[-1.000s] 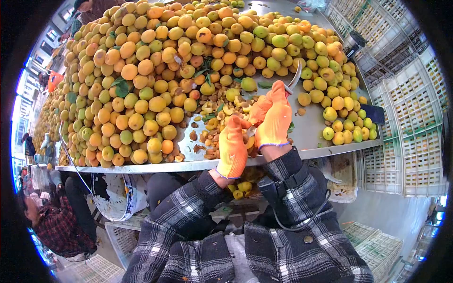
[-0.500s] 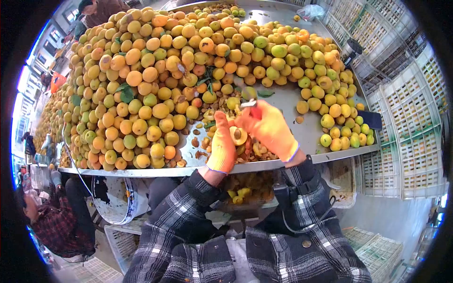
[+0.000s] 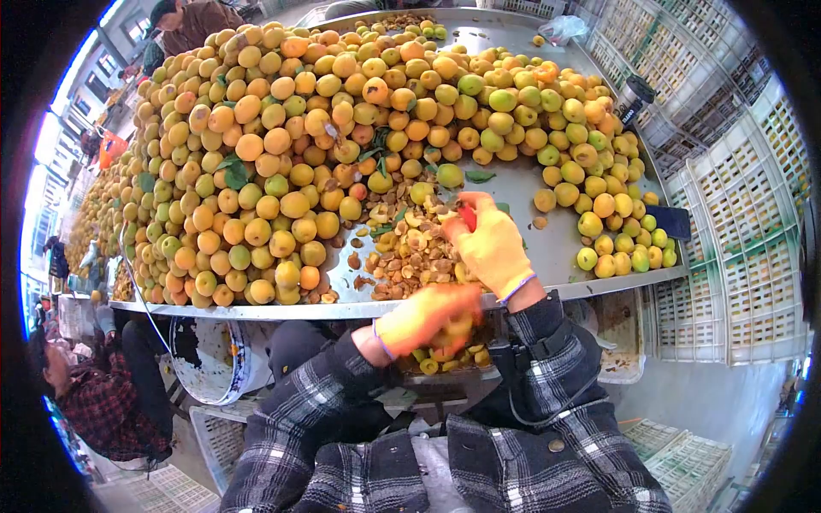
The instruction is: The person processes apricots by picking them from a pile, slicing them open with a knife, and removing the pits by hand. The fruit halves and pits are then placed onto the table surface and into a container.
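Note:
My right hand, in an orange glove, is closed around a small knife whose red handle shows between the fingers; its blade is not clear to see. It hovers over a heap of pits on the metal table. My left hand, gloved the same way, is smeared by motion at the table's front edge, above halved apricots below the edge. Its fingers are too blurred to read. Whole apricots are piled high beyond both hands.
The metal table has a raised front rim. A smaller group of apricots and a dark phone lie at right. White crates are stacked beyond. A white bucket stands at lower left. Other people are at left and far back.
My left hand has dropped from over the pits to the table's front edge; the pitted-open apricot half is no longer visible in it. My right hand has shifted slightly right and down.

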Action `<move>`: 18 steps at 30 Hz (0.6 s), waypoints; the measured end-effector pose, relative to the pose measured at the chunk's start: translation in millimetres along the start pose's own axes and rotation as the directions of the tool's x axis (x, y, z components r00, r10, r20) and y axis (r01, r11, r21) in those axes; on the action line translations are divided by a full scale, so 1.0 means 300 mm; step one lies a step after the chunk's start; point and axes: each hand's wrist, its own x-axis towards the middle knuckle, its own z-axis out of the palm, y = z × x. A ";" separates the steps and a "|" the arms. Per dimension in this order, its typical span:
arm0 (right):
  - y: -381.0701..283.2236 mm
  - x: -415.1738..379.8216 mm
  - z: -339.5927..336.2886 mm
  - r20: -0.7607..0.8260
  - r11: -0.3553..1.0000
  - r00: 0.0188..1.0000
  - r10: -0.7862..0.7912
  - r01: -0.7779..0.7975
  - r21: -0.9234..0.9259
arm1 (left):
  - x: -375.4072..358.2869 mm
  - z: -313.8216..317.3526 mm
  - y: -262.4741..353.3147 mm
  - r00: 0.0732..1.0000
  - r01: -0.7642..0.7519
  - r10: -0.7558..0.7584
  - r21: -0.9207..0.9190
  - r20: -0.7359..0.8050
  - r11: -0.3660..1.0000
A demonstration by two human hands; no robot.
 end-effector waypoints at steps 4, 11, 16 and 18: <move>0.029 0.006 -0.015 -0.115 0.998 0.991 0.063 -0.066 -0.024 | -0.042 0.054 -0.169 0.918 0.395 -0.367 -0.237 0.153 0.888; 0.005 0.002 -0.082 -0.239 0.991 0.967 0.083 -0.055 0.121 | -0.053 0.004 -0.363 0.922 -0.036 -0.288 -0.799 -0.258 0.600; 0.028 0.016 -0.109 -0.255 0.970 0.962 0.093 -0.030 0.241 | -0.112 -0.018 -0.130 0.937 0.308 -0.342 -0.287 -0.075 0.907; 0.031 0.016 -0.120 -0.274 0.972 0.959 0.076 -0.010 0.237 | -0.082 -0.035 0.040 0.978 0.123 -0.073 0.256 -0.196 0.959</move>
